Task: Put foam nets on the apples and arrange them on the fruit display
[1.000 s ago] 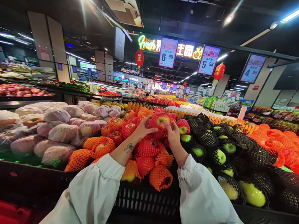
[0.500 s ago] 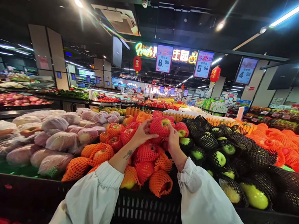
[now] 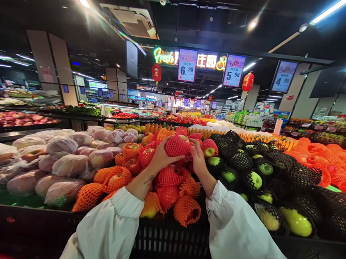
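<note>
An apple in a red foam net is held up over the front of the fruit display. My left hand grips it from the left, thumb below and fingers behind. At its right edge, the bent fingers of my right hand pinch the net and apple; the fingertips are partly hidden. Just below my hands lie more netted apples, some in red nets and some in orange. One red-netted apple rests right beside my right hand.
Bagged pinkish fruit is piled to the left. Green apples in black nets fill the right side, with orange-netted fruit beyond. A black slatted crate edge runs along the front. Price signs hang overhead.
The apple has turned, so its yellowish stem end now shows only at the top. My right fingers have shifted along its right side. The camera view has moved slightly.
</note>
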Demonstrator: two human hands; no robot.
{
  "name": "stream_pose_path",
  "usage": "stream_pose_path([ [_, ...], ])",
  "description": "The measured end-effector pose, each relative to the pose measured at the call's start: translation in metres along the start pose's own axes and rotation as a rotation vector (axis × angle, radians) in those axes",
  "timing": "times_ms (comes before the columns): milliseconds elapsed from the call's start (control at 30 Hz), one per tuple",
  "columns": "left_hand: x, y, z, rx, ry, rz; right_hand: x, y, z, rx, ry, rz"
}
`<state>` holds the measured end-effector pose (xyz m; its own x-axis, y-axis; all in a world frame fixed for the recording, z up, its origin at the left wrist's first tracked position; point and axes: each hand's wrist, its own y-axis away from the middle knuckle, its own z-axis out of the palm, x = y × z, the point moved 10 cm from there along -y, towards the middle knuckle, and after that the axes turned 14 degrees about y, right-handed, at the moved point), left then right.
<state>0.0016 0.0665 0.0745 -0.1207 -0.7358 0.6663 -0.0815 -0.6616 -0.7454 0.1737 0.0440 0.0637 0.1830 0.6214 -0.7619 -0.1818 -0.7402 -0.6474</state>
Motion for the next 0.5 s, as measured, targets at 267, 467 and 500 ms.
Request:
stream_pose_path([
  [267, 0.010, 0.002, 0.022, -0.249, -0.027, 0.037, -0.013, 0.001, -0.016, 0.136, 0.314, -0.046],
  [467, 0.008, -0.004, -0.002, -0.128, -0.137, 0.116, -0.016, -0.002, -0.090, 0.684, 0.249, -0.036],
  [500, 0.007, -0.004, -0.004, -0.123, -0.182, 0.115, -0.010, -0.001, -0.099, 0.743, 0.232, -0.004],
])
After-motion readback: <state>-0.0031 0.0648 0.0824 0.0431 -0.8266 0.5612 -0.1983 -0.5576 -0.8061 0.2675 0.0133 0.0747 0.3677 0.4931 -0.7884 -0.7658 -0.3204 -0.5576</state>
